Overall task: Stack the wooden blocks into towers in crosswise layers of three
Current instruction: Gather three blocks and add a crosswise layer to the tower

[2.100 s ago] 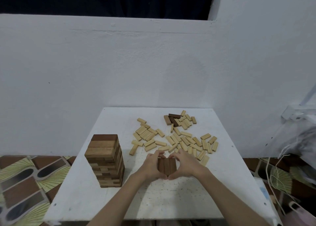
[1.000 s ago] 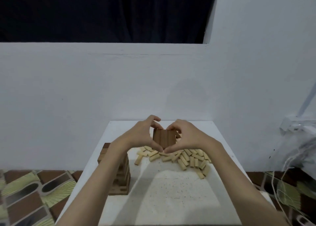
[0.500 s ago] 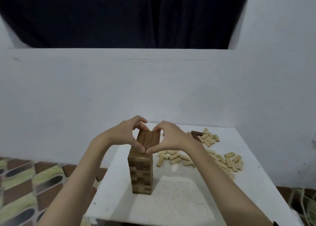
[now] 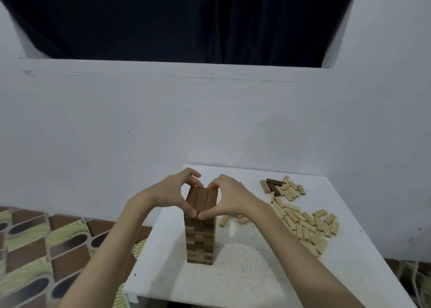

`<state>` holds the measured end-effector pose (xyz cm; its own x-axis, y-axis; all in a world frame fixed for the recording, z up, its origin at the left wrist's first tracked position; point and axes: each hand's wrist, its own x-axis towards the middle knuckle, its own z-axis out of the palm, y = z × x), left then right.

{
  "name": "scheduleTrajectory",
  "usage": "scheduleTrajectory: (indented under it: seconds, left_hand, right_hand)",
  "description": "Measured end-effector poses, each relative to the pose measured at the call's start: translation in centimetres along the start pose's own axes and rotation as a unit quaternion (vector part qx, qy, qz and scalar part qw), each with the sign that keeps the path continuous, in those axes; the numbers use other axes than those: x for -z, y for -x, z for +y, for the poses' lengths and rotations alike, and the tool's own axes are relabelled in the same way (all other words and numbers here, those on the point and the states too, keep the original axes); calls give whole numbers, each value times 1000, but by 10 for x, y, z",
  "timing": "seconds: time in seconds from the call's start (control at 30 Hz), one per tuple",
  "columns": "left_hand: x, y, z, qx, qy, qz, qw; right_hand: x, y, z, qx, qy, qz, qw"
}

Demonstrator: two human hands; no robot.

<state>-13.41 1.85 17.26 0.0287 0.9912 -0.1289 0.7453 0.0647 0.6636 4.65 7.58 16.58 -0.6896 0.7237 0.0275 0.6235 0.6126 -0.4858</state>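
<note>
A tall tower of wooden blocks (image 4: 199,240) stands near the left side of the white table (image 4: 245,282). On its top lies a layer of three brown blocks (image 4: 202,198), side by side. My left hand (image 4: 173,194) grips that layer from the left, my right hand (image 4: 229,197) from the right. Fingers curl over the far edge, and the two thumbs meet at the near edge. Many loose pale blocks (image 4: 305,223) lie scattered on the right half of the table.
A few darker loose blocks (image 4: 272,186) lie at the back of the table near the white wall. Patterned floor tiles (image 4: 46,244) show to the left, below the table edge. A dark curtain hangs above the wall ledge.
Both hands carried the three brown blocks from the table middle up and left, onto the tower top. The view has swung left with them.
</note>
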Motion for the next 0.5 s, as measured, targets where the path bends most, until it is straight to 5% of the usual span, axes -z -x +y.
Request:
scheduleTrajectory:
  seconds: [0.5]
  left_hand:
    - [-3,-10,-17,-20,5,-17,1000]
  right_hand:
    - [-3,-2,1,-8,-36,-28,999]
